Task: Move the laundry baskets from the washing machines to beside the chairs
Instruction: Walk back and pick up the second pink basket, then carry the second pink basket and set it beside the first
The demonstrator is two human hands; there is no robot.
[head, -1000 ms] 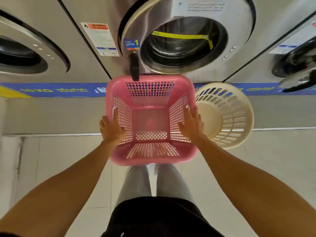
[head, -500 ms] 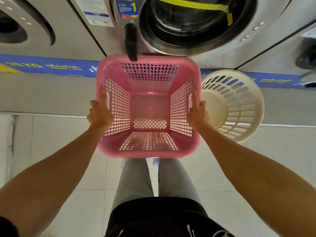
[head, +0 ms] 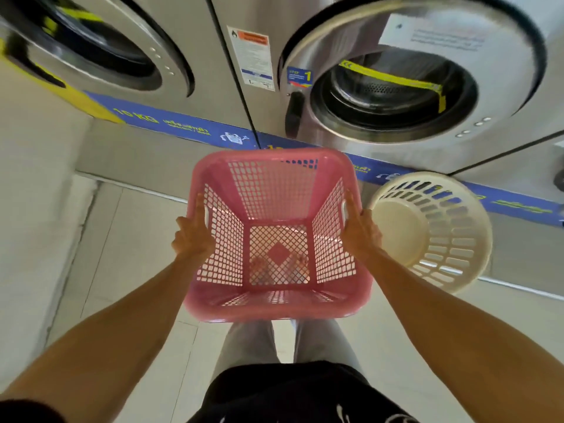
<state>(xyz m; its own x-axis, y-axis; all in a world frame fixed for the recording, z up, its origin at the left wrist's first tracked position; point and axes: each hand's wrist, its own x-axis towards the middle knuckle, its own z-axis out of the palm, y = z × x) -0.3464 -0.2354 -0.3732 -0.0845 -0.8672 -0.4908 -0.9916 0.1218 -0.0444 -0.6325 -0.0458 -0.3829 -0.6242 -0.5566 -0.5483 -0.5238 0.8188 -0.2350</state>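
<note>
An empty pink square laundry basket (head: 274, 309) with lattice walls hangs in the air in front of me, above my legs. My left hand (head: 192, 236) grips its left rim by the handle slot. Gripping the right rim at the opposite slot is my right hand (head: 360, 230). A cream round laundry basket (head: 442, 227) stands empty on the floor to the right, against the base of the washing machines. The steel washing machine (head: 427, 87) ahead has its round door swung open.
A second washing machine (head: 91, 47) stands at the left. A blue strip (head: 171, 126) with yellow lettering runs along the machines' base, above a grey plinth (head: 128, 154). Pale floor tiles (head: 128, 270) spread on both sides of my legs. No chairs are in view.
The pink basket has lifted clear of the machine front and drawn back towards me, tilting slightly. My view has swung left and up, so the machines now sit at an angle.
</note>
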